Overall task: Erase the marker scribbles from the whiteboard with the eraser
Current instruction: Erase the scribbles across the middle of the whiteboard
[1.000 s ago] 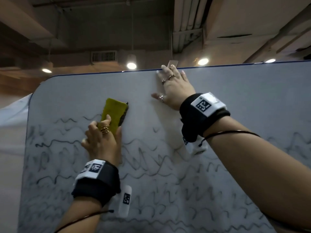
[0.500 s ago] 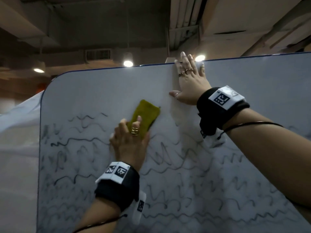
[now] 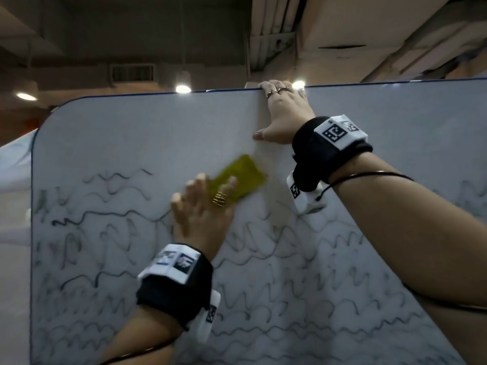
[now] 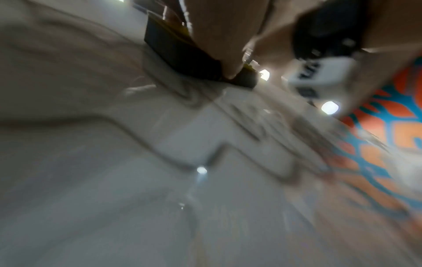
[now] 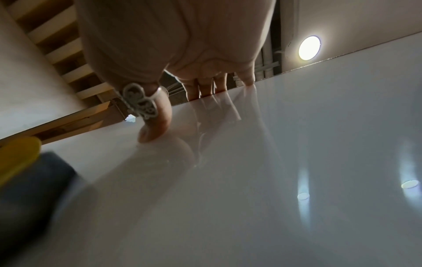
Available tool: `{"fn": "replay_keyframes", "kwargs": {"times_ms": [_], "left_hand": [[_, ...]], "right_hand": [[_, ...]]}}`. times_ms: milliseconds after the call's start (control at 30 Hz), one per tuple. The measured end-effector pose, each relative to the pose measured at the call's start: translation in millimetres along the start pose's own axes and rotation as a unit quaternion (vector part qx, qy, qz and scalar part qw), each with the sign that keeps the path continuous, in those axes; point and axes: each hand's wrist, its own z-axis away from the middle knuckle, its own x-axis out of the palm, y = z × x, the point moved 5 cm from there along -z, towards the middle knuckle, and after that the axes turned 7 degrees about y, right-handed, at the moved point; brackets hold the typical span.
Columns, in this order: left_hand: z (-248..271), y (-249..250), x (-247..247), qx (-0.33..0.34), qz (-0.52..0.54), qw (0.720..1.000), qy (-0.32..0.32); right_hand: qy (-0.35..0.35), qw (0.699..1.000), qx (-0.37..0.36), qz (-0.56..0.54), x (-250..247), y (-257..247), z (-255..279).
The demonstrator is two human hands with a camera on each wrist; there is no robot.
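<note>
A large whiteboard (image 3: 131, 133) stands upright before me, its upper band wiped and black wavy scribbles (image 3: 110, 214) covering the lower part. My left hand (image 3: 203, 209) holds a yellow eraser (image 3: 242, 175) tilted to the right and presses it on the board at the top of the scribbles. The blurred left wrist view shows the thumb at the side of the eraser's dark felt (image 4: 180, 54). My right hand (image 3: 284, 114) grips the board's top edge, fingers hooked over it and thumb (image 5: 157, 122) on the face. The eraser (image 5: 18, 157) shows at the left of the right wrist view.
Ceiling ducts and round lamps (image 3: 183, 88) lie above the board's top edge. Pale fabric (image 3: 13, 164) hangs beyond its rounded left corner. An orange and blue patterned surface (image 4: 388, 144) shows at the right of the left wrist view. The board runs on to the right.
My left hand has swept the eraser to the right, and it now tilts further right. My right hand has slid up from lying flat on the board to hooking its fingers over the top edge.
</note>
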Motion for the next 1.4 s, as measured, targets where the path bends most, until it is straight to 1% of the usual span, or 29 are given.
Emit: {"fn": "replay_keyframes", "kwargs": {"times_ms": [67,100,133,167,233,267,300,333,400,467,533,567,600,667,700,733,767,833,900,933,1000,1067,1100,1200,1233,1267,1333,1367,1400], "left_hand": [[-10.5,-23.8,-2.0,-0.122,0.037,0.991,-0.034],[-10.7,-27.4,-3.2,-0.158,0.044,0.986,-0.031],[-7.9,-23.1,-4.0,-0.160,0.038,0.986,-0.019],[-2.7,-11.5,-3.9,-0.129,0.033,0.991,-0.007],[10.5,20.8,-1.5,-0.014,0.045,0.999,-0.018],[15.3,28.8,-0.7,0.030,0.048,0.998,-0.028],[14.9,25.8,-0.3,0.047,0.039,0.998,-0.028],[10.6,14.0,-1.0,0.035,0.026,0.999,-0.023],[1.1,-24.4,-2.9,-0.050,0.014,0.999,-0.016],[-1.9,-61.7,-4.3,-0.153,0.023,0.987,-0.042],[1.5,-76.1,-7.3,-0.220,0.028,0.973,-0.058],[3.8,-74.3,-7.1,-0.230,0.030,0.970,-0.069],[5.6,-70.0,-6.1,-0.223,0.033,0.971,-0.078],[9.2,-68.8,-4.5,-0.182,0.033,0.978,-0.100],[8.9,-76.3,-6.1,-0.166,0.025,0.980,-0.102],[7.9,-89.3,-7.3,-0.168,0.014,0.981,-0.095],[7.4,-105.6,-9.7,-0.192,0.001,0.977,-0.092],[9.4,-132.2,-12.9,-0.277,-0.009,0.955,-0.104],[12.6,-132.5,-12.3,-0.316,-0.002,0.943,-0.106],[13.8,-128.6,-12.1,-0.307,0.006,0.946,-0.104],[18.5,-115.3,-9.8,-0.234,0.031,0.965,-0.111],[18.8,-125.7,-9.9,-0.167,0.013,0.979,-0.114],[16.2,-140.1,-11.3,-0.176,-0.003,0.979,-0.108],[14.4,-175.7,-15.7,-0.312,-0.008,0.946,-0.082],[14.5,-173.4,-16.1,-0.320,0.005,0.944,-0.081],[15.5,-165.7,-15.3,-0.290,0.014,0.953,-0.087],[19.0,-154.9,-12.6,-0.199,0.014,0.975,-0.101],[19.4,-159.3,-11.1,-0.177,0.002,0.979,-0.100],[17.3,-168.7,-10.6,-0.186,-0.016,0.977,-0.101]], "right_hand": [[0.004,1.000,-0.004,0.002,0.9,1.5,0.4],[0.005,1.000,-0.004,0.007,1.5,2.7,0.3],[0.006,1.000,-0.003,0.012,2.2,3.2,0.3],[0.006,1.000,-0.002,0.014,2.2,3.3,0.3],[0.008,1.000,0.004,0.012,1.1,3.3,0.2],[0.010,1.000,0.006,0.011,0.0,3.2,0.2],[0.012,1.000,0.009,0.011,-0.3,2.8,-0.2],[0.012,1.000,0.013,0.009,-0.4,2.8,-0.9],[0.008,1.000,0.023,-0.010,1.2,3.2,-3.0],[0.003,0.999,0.028,-0.034,4.5,3.8,-5.1],[0.001,0.999,0.033,-0.042,4.7,0.4,-5.0],[-0.006,0.998,0.039,-0.044,4.2,-2.8,-4.0],[-0.017,0.998,0.043,-0.043,4.9,-7.5,-2.6],[-0.036,0.998,0.030,-0.033,10.1,-24.4,-1.4],[-0.042,0.999,0.016,-0.028,13.4,-35.6,-1.3],[-0.050,0.998,0.007,-0.026,16.7,-45.9,-1.3],[-0.055,0.998,0.004,-0.029,20.8,-55.3,-1.9],[-0.053,0.998,0.006,-0.037,28.0,-69.6,-5.7],[-0.043,0.998,0.000,-0.039,33.5,-79.0,-10.1],[-0.038,0.998,-0.001,-0.040,36.4,-83.9,-13.4],[-0.029,0.999,0.003,-0.040,38.3,-87.9,-16.1],[-0.005,0.999,0.010,-0.032,36.9,-89.5,-17.6],[0.009,1.000,0.010,-0.026,35.6,-89.7,-17.7],[0.028,1.000,0.002,-0.014,35.6,-94.7,-17.7],[0.027,1.000,0.001,-0.008,35.8,-97.2,-18.1],[0.024,1.000,0.003,-0.002,36.2,-99.2,-18.9],[0.017,1.000,0.012,0.006,36.0,-100.4,-20.0],[0.015,1.000,0.015,0.005,35.9,-100.0,-20.2],[0.013,1.000,0.017,0.004,35.0,-99.2,-20.2]]}}
